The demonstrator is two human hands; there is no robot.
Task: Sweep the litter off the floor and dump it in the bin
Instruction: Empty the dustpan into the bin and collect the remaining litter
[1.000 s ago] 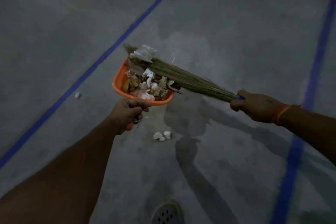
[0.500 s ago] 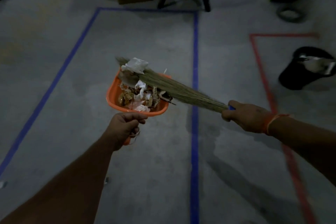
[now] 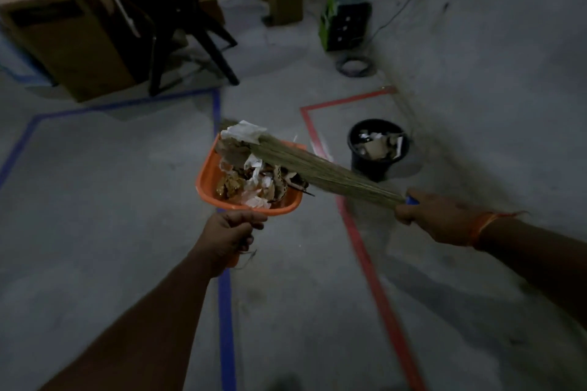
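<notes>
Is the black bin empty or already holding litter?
Already holding litter: pale crumpled paper shows inside the black bin, which stands upright on the floor.

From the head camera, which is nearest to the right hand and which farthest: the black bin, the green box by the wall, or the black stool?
Measured from the right hand:
1. Black bin, just ahead, inside the red tape.
2. Green box, farther ahead by the wall.
3. Black stool, far off to the left beside cardboard boxes.

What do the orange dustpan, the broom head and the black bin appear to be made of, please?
Dustpan: likely moulded plastic, smooth uniform orange with rounded rim. Broom: dried grass or straw, pale fine bundled fibres, blue handle probably plastic. Bin: seemingly plastic, plain black; dim light hides the finish.
</notes>
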